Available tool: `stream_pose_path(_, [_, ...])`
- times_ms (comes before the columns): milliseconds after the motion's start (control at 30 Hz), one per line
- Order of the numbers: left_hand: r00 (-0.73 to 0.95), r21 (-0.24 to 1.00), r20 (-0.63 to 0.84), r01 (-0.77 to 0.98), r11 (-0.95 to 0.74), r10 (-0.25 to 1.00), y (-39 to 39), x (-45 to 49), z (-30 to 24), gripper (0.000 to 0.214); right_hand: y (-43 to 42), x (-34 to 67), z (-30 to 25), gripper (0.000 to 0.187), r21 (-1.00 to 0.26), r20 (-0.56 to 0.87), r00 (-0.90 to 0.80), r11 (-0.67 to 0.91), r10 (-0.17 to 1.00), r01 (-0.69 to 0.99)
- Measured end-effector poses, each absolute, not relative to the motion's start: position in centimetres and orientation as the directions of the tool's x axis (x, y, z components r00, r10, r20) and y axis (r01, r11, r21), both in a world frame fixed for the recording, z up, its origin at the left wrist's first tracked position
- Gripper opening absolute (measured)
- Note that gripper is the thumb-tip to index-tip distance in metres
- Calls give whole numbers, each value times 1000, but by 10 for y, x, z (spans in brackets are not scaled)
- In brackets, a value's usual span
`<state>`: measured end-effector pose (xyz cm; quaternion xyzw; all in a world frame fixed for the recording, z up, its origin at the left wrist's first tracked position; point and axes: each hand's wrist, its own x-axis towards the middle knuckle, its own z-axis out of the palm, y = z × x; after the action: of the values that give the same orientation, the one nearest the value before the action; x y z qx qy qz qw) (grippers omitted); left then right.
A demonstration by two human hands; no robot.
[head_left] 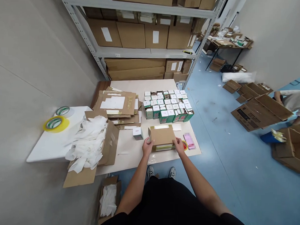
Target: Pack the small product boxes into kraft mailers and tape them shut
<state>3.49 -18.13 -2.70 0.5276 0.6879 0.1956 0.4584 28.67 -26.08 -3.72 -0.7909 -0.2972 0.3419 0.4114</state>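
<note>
A small brown cardboard box (161, 136) stands near the front edge of the pale table (132, 153). My left hand (148, 146) grips its left end and my right hand (178, 145) grips its right end, fingers curled round the sides. One little white box (138, 133) stands just left of it. Behind it are rows of several small green-and-white boxes (167, 106). A pink object (189, 140) and a tape roll (184, 144) lie right of my right hand.
Flat cardboard sheets (117, 105) are stacked at the back left. An open carton of white paper filler (88, 145) sits at left, beside two tape rolls (56, 123) on a white side table. Shelves with cartons (141, 33) stand behind. A person (292, 103) and open boxes are on the blue floor at right.
</note>
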Motion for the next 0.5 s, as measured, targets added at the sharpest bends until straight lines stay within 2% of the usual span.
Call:
stream_pose_path(133, [61,629,-606,647,431,793,-189,28,-56,73,-275,278,-62,44,-794,-399,527,-570,751,211])
stream_pose_path(200, [84,599,-637,680,423,766,-191,24,-67,77,-282,277,-71,48,-754,-400,551,-604,733,257])
stream_pose_path(367, [139,677,-551,652,343,823,-188,33,-70,91,-278,273,-71,54,-776,-293,560,-535,775,333])
stream_pose_path(500, [174,749,-527,558,357,832,-184,46,-60,101,-261,276,-58,55,-769,-176,623,-501,762,396])
